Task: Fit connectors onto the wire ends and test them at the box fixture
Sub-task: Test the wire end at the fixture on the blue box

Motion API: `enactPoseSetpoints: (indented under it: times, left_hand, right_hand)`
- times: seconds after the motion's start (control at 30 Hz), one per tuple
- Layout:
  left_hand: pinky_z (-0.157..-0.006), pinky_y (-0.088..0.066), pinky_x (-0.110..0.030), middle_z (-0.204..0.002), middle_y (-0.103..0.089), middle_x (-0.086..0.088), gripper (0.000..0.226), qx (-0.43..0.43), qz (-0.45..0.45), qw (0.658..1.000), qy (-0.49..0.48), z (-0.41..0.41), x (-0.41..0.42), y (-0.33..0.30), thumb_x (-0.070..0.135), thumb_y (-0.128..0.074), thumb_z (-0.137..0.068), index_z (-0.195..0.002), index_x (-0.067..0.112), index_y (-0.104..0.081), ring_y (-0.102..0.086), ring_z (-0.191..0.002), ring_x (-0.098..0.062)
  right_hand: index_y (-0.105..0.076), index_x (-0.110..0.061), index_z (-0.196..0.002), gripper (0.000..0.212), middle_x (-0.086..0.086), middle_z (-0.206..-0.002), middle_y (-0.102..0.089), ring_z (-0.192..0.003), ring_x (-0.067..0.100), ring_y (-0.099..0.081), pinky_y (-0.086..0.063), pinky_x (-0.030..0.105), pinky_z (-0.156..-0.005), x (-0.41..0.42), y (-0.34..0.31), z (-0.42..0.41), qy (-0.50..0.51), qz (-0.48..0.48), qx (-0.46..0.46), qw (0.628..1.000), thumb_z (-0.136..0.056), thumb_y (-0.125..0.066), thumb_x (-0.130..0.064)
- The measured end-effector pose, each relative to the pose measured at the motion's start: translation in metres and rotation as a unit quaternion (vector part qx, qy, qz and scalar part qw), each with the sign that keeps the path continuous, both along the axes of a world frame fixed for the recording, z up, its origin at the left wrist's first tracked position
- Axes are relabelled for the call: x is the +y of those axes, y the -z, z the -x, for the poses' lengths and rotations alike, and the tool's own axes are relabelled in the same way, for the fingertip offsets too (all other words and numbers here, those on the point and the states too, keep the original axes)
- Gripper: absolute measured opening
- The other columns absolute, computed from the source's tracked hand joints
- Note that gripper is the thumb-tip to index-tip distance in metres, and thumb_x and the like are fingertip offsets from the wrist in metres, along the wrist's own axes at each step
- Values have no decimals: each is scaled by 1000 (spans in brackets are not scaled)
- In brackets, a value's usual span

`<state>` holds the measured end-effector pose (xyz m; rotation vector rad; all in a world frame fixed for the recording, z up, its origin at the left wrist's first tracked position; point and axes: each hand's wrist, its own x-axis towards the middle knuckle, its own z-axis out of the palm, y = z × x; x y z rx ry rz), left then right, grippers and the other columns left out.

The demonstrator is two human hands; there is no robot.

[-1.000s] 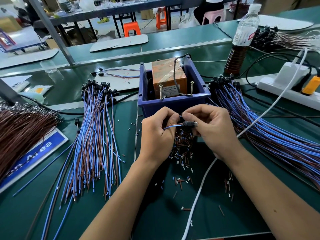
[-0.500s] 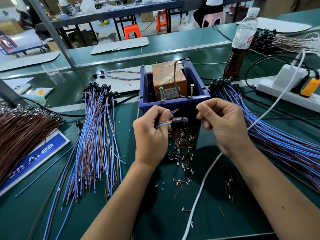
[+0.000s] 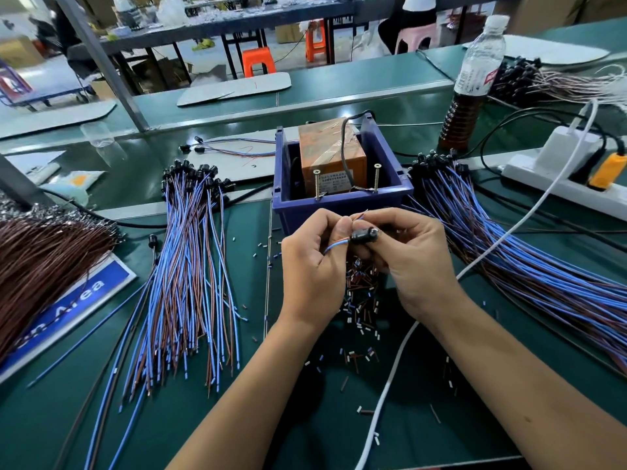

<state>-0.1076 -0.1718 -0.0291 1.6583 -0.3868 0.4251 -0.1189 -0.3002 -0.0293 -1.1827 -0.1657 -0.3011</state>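
Black connector is getting pinched again: right hand is coming back, left hand gripping the wire, testing next.

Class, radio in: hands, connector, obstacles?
Left hand pinches wires. Right hand grips black connector. Held before blue box; path clear.

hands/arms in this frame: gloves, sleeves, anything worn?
Both are bare. The left hand and right hand wear no gloves, and no rings or finger cots show. Both forearms are uncovered from the wrist to the bottom edge of the frame: no sleeve, watch, wrist strap or band in view. No markings or cables on either arm.
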Motion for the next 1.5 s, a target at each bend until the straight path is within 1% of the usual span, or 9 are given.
enactPoseSetpoints:
  times: [0.1, 0.2, 0.37, 0.43, 0.57, 0.73, 1.13, 1.3, 1.5]
  left_hand:
    - [-52, -43, -38, -65, -60, -1, 24, -38, -28, 998, -40, 3, -2, -1, 13, -60, -102, -78, 10, -61, -51, -57, -15]
    - [-56, -52, -41, -77, -70, 7, 22, -112, -44, 985, -123, 6, 0, -2, 16, -58, -105, -85, 10, -64, -67, -67, -14]
    - [-49, -45, -43, -77, -59, 4, 19, -179, -11, 956, -233, 2, 6, -5, 14, -57, -106, -89, 11, -64, -55, -63, -22]
    - [-49, -44, -42, -74, -57, 7, 16, -159, 7, 954, -255, 1, 7, -7, 16, -57, -106, -93, 11, -64, -54, -59, -17]
    - [-57, -47, -24, -71, -60, 8, 10, -78, 66, 961, -257, -1, 6, -7, 16, -60, -104, -100, 9, -67, -60, -61, -11]
    - [-63, -47, -15, -66, -65, 6, 11, -41, 66, 965, -251, -5, 3, -10, 12, -63, -102, -98, 5, -70, -65, -61, -5]
    - [-71, -52, -25, -68, -67, 2, 10, -53, 58, 973, -217, -7, 1, -7, 14, -63, -103, -98, 11, -71, -65, -65, -12]
    - [-69, -45, -12, -66, -66, 2, 11, -45, 64, 972, -222, -6, -1, -6, 17, -63, -102, -98, 10, -71, -65, -64, -7]
    - [-70, -46, -13, -66, -66, 3, 10, -45, 72, 973, -216, -7, -1, -5, 16, -63, -102, -96, 13, -69, -64, -64, -8]
  right_hand:
    - [-79, -6, -89, 8, 3, -72, -75, -59, 10, -67, -50, 14, -53, -2, -3, -1, 4, -16, 18, 1000, -82, -79, -10]
    - [-80, -18, -83, 8, 4, -63, -63, -48, 13, -47, -35, 19, -41, -7, -2, -3, 27, 6, 27, 999, -81, -79, -25]
    - [-59, -13, -96, 11, 15, -109, -76, -54, 17, -61, -38, 19, -40, -23, -6, -4, -17, -25, -9, 1000, -105, -56, -18]
    - [-57, -14, -95, 13, 16, -103, -77, -51, 17, -59, -39, 20, -41, -27, -6, -5, 10, -9, -12, 1000, -108, -54, -18]
    - [-69, -17, -93, 11, 4, -78, -74, -49, 14, -54, -42, 23, -47, -27, -1, -10, 177, 127, -50, 975, -103, -65, -18]
    - [-77, -17, -96, 8, -9, -77, -74, -70, 9, -72, -56, 24, -67, -19, -5, -15, 314, 260, -116, 906, -99, -70, -18]
    - [-81, -9, -99, 13, -5, -79, -75, -70, 8, -72, -57, 25, -65, -11, -11, -18, 340, 296, -122, 884, -98, -70, -16]
    - [-81, -7, -99, 13, -3, -80, -75, -70, 7, -71, -56, 23, -64, -11, -12, -18, 342, 313, -139, 875, -98, -71, -13]
    - [-81, -8, -99, 13, -3, -79, -75, -71, 7, -72, -57, 24, -65, -12, -12, -18, 336, 307, -130, 881, -99, -70, -14]
